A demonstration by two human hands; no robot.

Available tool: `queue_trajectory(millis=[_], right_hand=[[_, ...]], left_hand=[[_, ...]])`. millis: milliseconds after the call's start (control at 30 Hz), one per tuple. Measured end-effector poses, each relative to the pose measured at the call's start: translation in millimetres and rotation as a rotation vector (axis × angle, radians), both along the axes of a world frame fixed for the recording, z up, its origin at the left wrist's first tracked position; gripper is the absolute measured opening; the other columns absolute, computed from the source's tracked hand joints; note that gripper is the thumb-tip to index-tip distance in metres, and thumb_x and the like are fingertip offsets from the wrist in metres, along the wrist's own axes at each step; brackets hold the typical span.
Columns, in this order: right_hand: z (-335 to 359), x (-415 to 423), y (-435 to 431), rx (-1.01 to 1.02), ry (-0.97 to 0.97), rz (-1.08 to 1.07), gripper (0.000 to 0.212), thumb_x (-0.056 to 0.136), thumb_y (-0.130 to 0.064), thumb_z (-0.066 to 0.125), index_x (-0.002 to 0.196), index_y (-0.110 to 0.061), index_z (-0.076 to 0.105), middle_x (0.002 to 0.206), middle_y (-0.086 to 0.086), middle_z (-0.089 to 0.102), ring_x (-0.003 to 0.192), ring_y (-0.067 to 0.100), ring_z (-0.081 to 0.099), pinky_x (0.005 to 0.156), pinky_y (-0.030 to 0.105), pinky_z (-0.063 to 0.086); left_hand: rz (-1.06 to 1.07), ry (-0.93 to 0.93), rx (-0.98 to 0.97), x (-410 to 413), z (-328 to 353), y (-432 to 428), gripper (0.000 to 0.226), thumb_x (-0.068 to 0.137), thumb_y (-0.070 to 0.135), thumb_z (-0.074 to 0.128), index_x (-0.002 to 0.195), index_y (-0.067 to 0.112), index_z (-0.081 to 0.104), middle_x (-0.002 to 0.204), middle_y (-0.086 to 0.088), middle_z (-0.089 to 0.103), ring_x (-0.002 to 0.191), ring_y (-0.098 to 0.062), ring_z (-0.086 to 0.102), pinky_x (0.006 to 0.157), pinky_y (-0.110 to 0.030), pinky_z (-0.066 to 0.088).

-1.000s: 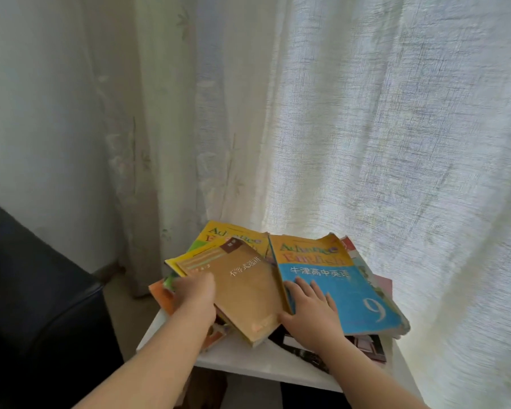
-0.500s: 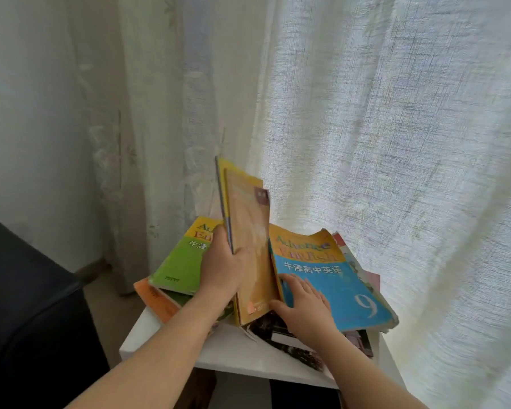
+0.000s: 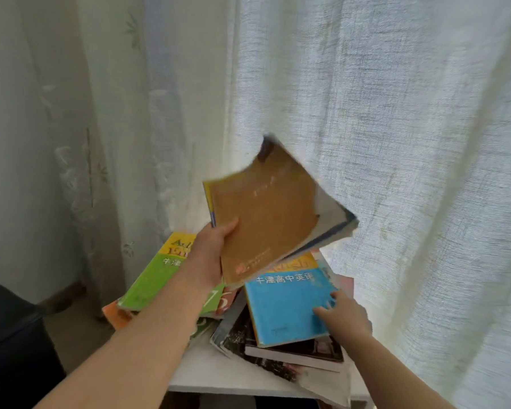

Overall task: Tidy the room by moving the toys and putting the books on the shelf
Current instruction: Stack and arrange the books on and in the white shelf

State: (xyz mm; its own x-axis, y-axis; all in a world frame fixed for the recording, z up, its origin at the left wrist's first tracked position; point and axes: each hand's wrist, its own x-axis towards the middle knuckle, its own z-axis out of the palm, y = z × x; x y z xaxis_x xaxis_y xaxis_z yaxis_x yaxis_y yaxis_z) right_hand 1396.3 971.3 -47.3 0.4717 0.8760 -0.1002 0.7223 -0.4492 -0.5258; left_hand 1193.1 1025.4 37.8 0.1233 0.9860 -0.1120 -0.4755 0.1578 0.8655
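Left hand (image 3: 210, 255) grips brown book (image 3: 266, 219), held up mid-frame | right hand (image 3: 345, 317), fingers straight, touches blue book (image 3: 283, 308) lower right | desk (image 3: 219, 376) below

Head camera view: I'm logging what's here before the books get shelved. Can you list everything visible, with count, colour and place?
brown book: one, brown, raised above the pile; more pages or books behind it, count unclear
blue book: one, blue with yellow top, on top of the pile, right
green book: one, green with yellow top, pile's left
orange book: one, orange, under the green book
dark books: at least two, dark covers, under the blue book
table: one, white, beneath the pile
curtain: white, behind
dark furniture: one, black, lower left
left hand: grips the brown book
right hand: touches the blue book
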Motion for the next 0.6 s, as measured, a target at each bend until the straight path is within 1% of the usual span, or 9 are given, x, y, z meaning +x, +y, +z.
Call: queue_trajectory(millis=[67,100,167,267,333,400,467,533,600], right_hand=[[-2.3,6.4,1.7,-0.033,-0.021,-0.006,0.05,0.083,-0.036,0.058,0.128,-0.022,0.043,0.12,0.002,0.057,0.111,0.023,0.049,0.08,0.029,0.039],[-4.5,9.8,4.9,-0.035,0.001,-0.021,0.049,0.082,-0.033,0.059,0.126,-0.02,0.044,0.118,0.004,0.056,0.111,0.025,0.049,0.079,0.028,0.038],[-8.7,14.3,12.0,-0.036,0.1,-0.058,0.045,0.081,-0.025,0.059,0.123,-0.014,0.046,0.113,0.009,0.056,0.106,0.028,0.053,0.077,0.027,0.042],[-10.2,11.7,15.0,-0.027,0.207,-0.029,0.036,0.082,-0.021,0.057,0.116,-0.012,0.051,0.099,0.005,0.057,0.093,0.025,0.056,0.072,0.028,0.044],[-9.8,10.1,18.2,-0.046,0.246,-0.012,0.03,0.077,-0.017,0.062,0.106,-0.014,0.052,0.095,0.004,0.058,0.089,0.023,0.056,0.075,0.031,0.048],[-9.0,8.9,20.5,-0.096,0.233,-0.008,0.03,0.072,-0.02,0.066,0.099,-0.015,0.054,0.095,0.005,0.06,0.092,0.024,0.058,0.085,0.035,0.052],[-10.3,7.2,22.1,-0.087,0.227,-0.01,0.024,0.071,-0.022,0.064,0.093,-0.019,0.054,0.094,0.004,0.061,0.093,0.024,0.059,0.089,0.038,0.052],[-12.6,4.9,20.8,-0.003,0.229,-0.017,0.011,0.078,-0.019,0.057,0.086,-0.022,0.05,0.09,0.001,0.059,0.093,0.023,0.057,0.09,0.037,0.049],[-16.6,5.0,19.4,0.123,0.246,-0.027,0.01,0.084,-0.016,0.049,0.092,-0.023,0.049,0.093,0.002,0.058,0.095,0.026,0.056,0.091,0.041,0.047]], left_hand=[[0.001,0.059,-0.127,10.2,-29.5,8.1,0.02,0.092,0.011,0.053,0.112,0.01,0.056,0.091,-0.015,0.065,0.067,-0.027,0.065,0.059,-0.036,0.055],[0.04,0.109,-0.173,12.9,-43.3,10.7,0.023,0.092,0.008,0.053,0.114,0.006,0.054,0.091,-0.017,0.064,0.066,-0.028,0.065,0.056,-0.036,0.054],[0.113,0.273,-0.205,13.5,-68.6,14.6,0.028,0.089,0.0,0.056,0.116,-0.002,0.051,0.095,-0.022,0.063,0.072,-0.03,0.061,0.062,-0.039,0.052],[0.156,0.414,-0.215,5.7,-94.7,15.5,0.024,0.087,-0.003,0.057,0.109,0.004,0.048,0.093,-0.018,0.06,0.07,-0.026,0.057,0.065,-0.036,0.049],[0.167,0.522,-0.174,2.3,-100.1,16.5,0.024,0.088,0.003,0.06,0.107,0.008,0.047,0.102,-0.017,0.06,0.078,-0.028,0.059,0.07,-0.038,0.052],[0.17,0.745,-0.102,3.1,-98.3,17.4,0.034,0.085,0.013,0.065,0.113,0.009,0.046,0.109,-0.013,0.06,0.094,-0.03,0.06,0.083,-0.041,0.052],[0.186,0.917,-0.065,5.2,-93.2,16.5,0.047,0.081,0.018,0.07,0.117,0.008,0.042,0.111,-0.011,0.058,0.101,-0.031,0.059,0.082,-0.035,0.05],[0.208,0.967,-0.055,6.2,-92.9,16.5,0.049,0.079,0.02,0.073,0.114,0.007,0.041,0.111,-0.011,0.058,0.099,-0.03,0.059,0.076,-0.033,0.048],[0.202,0.934,-0.059,5.5,-93.3,16.4,0.04,0.081,0.018,0.072,0.106,0.009,0.043,0.109,-0.01,0.06,0.095,-0.028,0.059,0.076,-0.033,0.048]])
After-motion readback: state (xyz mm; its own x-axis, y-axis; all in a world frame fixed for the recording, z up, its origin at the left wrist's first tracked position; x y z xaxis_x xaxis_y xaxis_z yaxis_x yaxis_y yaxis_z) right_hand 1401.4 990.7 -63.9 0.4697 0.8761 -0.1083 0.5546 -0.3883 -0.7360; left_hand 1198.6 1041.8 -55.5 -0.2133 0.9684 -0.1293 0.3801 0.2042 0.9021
